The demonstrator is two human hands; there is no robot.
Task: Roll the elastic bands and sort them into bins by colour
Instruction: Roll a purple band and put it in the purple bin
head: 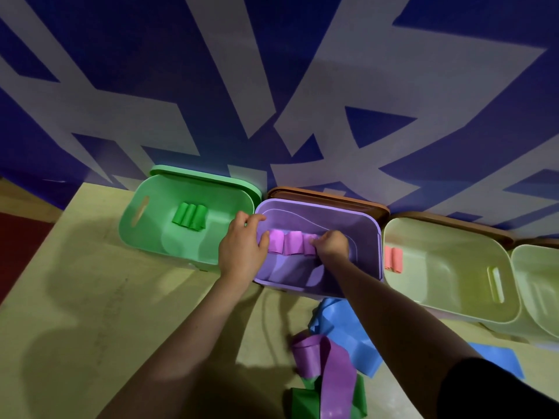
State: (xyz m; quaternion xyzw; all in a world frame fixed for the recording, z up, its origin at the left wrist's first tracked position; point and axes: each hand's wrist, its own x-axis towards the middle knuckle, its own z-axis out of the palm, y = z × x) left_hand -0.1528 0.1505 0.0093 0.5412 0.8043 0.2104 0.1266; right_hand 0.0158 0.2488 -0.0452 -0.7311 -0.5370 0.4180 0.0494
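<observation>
While three green rolls (190, 217) lie in the green bin (142, 234) at far left, the left hand (242, 249) rests on the purple bin's (363, 237) rim, fingers loosely spread and touching the leftmost of three purple rolls (286, 242) inside. The right hand (331, 244) pinches the rightmost roll with curled fingers. Farther right, pink rolls (393, 259) sit in a pale bin (453, 303). Unrolled purple (335, 376), blue (341, 328) and green bands (302, 402) lie on the desk (90, 297).

At centre frame both hands reached into the purple bin (367, 237): the left hand (242, 249) touched the row of purple rolls (286, 242), the right hand (331, 244) gripped the rightmost roll (310, 247). Green rolls (190, 217) lay in the green bin (145, 237) at left.
</observation>
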